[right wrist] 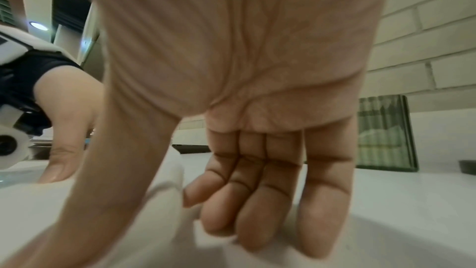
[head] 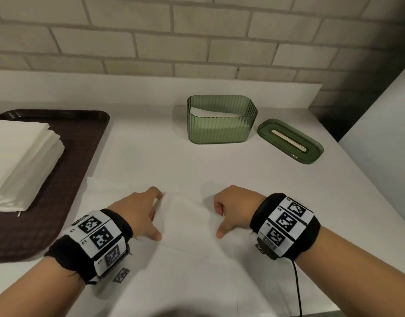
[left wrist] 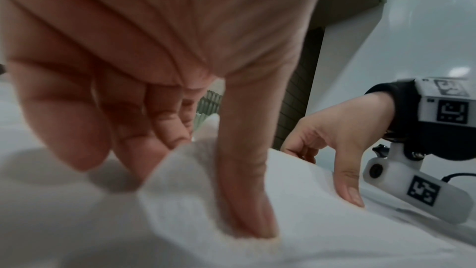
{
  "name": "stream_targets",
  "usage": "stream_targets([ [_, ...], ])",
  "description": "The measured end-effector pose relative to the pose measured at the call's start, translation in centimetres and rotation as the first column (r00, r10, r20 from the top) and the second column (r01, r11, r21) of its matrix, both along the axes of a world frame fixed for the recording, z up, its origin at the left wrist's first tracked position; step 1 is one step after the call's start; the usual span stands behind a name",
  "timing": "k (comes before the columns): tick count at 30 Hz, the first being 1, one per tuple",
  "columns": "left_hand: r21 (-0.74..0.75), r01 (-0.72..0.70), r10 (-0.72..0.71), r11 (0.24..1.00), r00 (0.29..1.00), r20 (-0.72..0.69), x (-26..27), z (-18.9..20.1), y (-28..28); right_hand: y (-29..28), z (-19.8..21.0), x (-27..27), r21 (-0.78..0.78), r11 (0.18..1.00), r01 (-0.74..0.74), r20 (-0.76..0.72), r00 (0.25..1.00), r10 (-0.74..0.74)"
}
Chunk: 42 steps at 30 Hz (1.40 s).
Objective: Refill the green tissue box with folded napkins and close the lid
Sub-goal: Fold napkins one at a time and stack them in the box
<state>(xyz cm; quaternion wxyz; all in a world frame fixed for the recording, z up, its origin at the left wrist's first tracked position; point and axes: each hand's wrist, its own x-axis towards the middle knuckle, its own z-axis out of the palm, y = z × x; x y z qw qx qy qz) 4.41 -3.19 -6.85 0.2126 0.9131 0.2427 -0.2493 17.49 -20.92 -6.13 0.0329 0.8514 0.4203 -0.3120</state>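
A white napkin point(head: 185, 216) lies partly folded on the white counter, near the front. My left hand point(head: 157, 215) pinches its left edge, thumb on top and fingers curled behind the raised fold point(left wrist: 195, 170). My right hand point(head: 219, 219) pinches the right edge the same way, with the fold point(right wrist: 167, 186) between thumb and fingers. The green ribbed tissue box point(head: 219, 126) stands open behind them with white napkins low inside. Its green lid point(head: 290, 140) lies flat on the counter to the right of the box.
A dark brown tray point(head: 66, 179) at the left holds a thick stack of white napkins point(head: 21, 161). A brick wall runs along the back. A white panel point(head: 384, 133) bounds the counter on the right. A cable hangs from my right wristband.
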Motion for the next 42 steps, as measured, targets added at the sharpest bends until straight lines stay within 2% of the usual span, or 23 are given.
stream_targets([
  [4,0.071,0.007,-0.006,0.997,1.0,-0.023,0.2,-0.1,-0.1,-0.2,0.0,0.0,0.053,0.999,0.008,-0.008,1.0,-0.007],
  [11,0.062,0.025,-0.024,0.998,1.0,-0.015,0.1,-0.3,0.1,-1.2,0.2,0.2,0.078,0.997,0.005,0.025,1.0,-0.007],
  [18,0.073,-0.065,0.065,0.995,0.998,0.01,0.1,0.1,0.4,-3.3,1.9,0.9,0.067,0.998,0.02,0.02,1.0,-0.021],
  [22,0.066,-0.176,0.168,0.982,0.979,0.113,-0.1,-0.3,1.1,-6.2,3.0,1.2,-0.054,0.998,-0.014,-0.082,0.997,0.009],
  [26,0.048,-0.256,0.227,0.965,0.917,0.329,-0.1,-0.1,1.6,-9.3,1.8,0.4,-0.189,0.98,-0.066,-0.063,0.996,0.055],
  [28,0.066,-0.237,0.19,0.969,0.891,0.413,-0.2,0.4,1.9,-10.3,1.0,0.3,-0.209,0.977,-0.045,-0.042,0.998,0.037],
  [30,0.091,-0.187,0.133,0.978,0.897,0.421,-0.1,1.2,1.8,-10.8,0.4,0.5,-0.186,0.982,-0.012,-0.025,1.0,0.008],
  [35,0.119,-0.093,0.043,0.988,0.928,0.369,1.6,3.9,-0.9,-10.5,0.0,0.8,-0.136,0.99,-0.048,-0.015,0.999,0.047],
  [42,0.05,-0.006,-0.007,0.999,0.963,0.27,3.4,3.8,-3.3,-9.3,-0.1,1.1,-0.175,0.98,-0.094,0.023,0.995,0.1],
])
